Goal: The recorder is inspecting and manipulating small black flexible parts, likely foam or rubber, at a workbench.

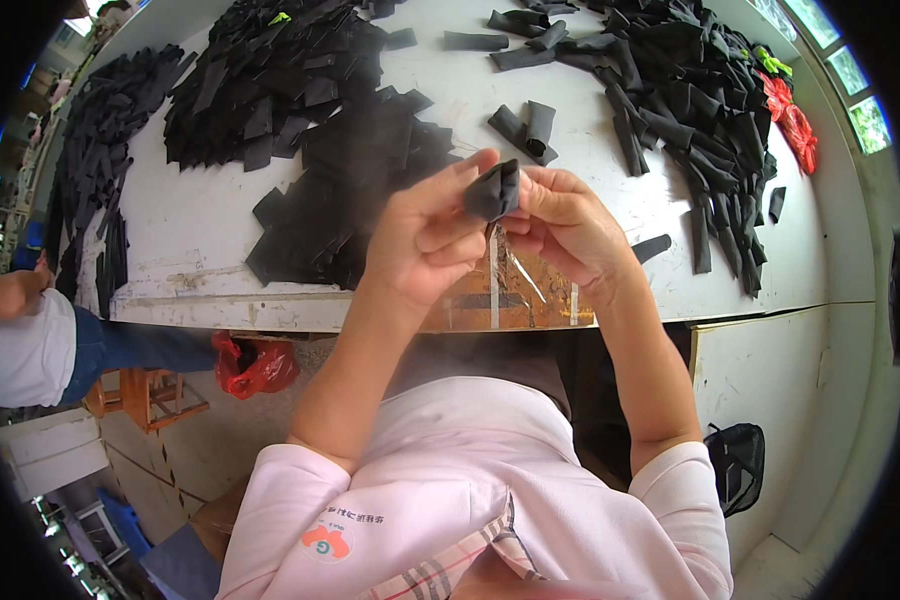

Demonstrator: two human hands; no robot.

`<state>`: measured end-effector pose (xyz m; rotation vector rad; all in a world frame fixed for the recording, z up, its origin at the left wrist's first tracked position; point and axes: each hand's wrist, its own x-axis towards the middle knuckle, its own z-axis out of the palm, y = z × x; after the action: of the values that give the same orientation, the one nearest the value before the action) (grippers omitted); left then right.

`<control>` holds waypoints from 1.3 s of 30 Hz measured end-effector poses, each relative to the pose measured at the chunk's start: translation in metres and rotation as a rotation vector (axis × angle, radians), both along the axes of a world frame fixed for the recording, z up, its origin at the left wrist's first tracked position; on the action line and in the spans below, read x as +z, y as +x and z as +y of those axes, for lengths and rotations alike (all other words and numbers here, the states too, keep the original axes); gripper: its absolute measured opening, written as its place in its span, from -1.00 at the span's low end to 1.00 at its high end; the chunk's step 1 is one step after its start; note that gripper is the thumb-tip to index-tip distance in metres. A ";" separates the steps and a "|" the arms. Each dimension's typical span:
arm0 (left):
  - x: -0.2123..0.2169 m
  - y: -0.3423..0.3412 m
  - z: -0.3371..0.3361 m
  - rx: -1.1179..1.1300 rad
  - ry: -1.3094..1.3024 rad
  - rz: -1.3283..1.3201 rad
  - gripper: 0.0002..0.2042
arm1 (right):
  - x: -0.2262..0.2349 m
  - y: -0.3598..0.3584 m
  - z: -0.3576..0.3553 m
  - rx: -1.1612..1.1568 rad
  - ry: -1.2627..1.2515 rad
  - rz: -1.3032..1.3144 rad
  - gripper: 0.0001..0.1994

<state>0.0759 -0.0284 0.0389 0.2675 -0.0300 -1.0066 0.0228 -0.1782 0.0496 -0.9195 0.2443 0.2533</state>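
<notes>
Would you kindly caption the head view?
Left hand and right hand hold a black fabric piece at a white table.

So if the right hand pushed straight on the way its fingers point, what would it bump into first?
The black cloth piece, which the right hand is touching. Beyond it, probably the left hand, though depth is hard to judge from this one view.

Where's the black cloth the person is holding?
In the head view, the black cloth is near the upper middle, between the left hand and right hand, above the brown patch on the table.
</notes>
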 end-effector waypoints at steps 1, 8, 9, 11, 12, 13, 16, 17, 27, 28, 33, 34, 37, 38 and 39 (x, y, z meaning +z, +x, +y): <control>-0.006 -0.007 0.003 0.060 0.062 0.043 -0.65 | -0.008 -0.005 0.001 0.014 -0.051 -0.107 -0.76; 0.014 -0.001 0.000 0.118 -0.404 0.604 -0.83 | 0.015 0.018 0.003 0.086 -0.282 -0.243 -0.73; 0.007 -0.001 0.002 0.112 -0.385 0.580 -0.89 | 0.008 0.018 0.004 0.104 -0.252 -0.192 -0.74; -0.015 -0.004 0.002 0.088 -0.215 0.502 -0.89 | -0.012 0.008 0.002 0.068 -0.149 -0.119 -0.74; -0.017 -0.009 0.002 0.067 -0.041 0.430 -0.90 | -0.021 0.003 0.000 0.034 -0.040 -0.038 -0.75; -0.016 -0.017 0.000 0.133 0.024 0.322 -0.90 | -0.026 0.000 -0.003 0.058 -0.080 -0.094 -0.75; 0.004 -0.023 -0.003 0.307 0.175 -0.178 -0.72 | -0.022 0.013 -0.007 0.087 -0.339 -0.275 -0.74; 0.010 -0.026 -0.002 0.386 0.258 -0.443 -0.66 | -0.013 0.015 -0.008 0.108 -0.283 -0.388 -0.74; -0.024 -0.024 0.007 0.329 0.355 -0.383 -0.67 | -0.044 0.007 -0.003 0.082 -0.235 -0.317 -0.69; -0.022 -0.022 0.005 0.327 0.349 -0.391 -0.67 | -0.042 0.009 -0.005 0.087 -0.313 -0.350 -0.68; -0.002 -0.014 -0.002 0.760 0.820 -1.471 -0.79 | -0.017 -0.002 -0.004 -0.134 -0.643 -0.409 -0.63; -0.001 -0.010 -0.002 0.789 0.723 -1.605 -0.83 | -0.013 -0.005 -0.005 -0.129 -0.646 -0.415 -0.63; 0.000 -0.015 -0.003 0.804 0.669 -1.460 -0.87 | 0.008 -0.012 -0.006 -0.227 -1.222 -0.918 -0.62; 0.000 -0.018 -0.004 0.794 0.582 -1.340 -0.88 | 0.019 -0.012 -0.005 -0.226 -1.222 -0.914 -0.62; 0.000 -0.020 -0.005 0.814 0.482 -1.166 -0.89 | 0.029 -0.011 -0.005 -0.100 -1.509 -0.907 -0.65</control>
<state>0.0558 -0.0332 0.0386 1.1762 -0.6870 0.0733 0.0119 -0.1834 0.0791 -2.3805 -0.4613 -0.5621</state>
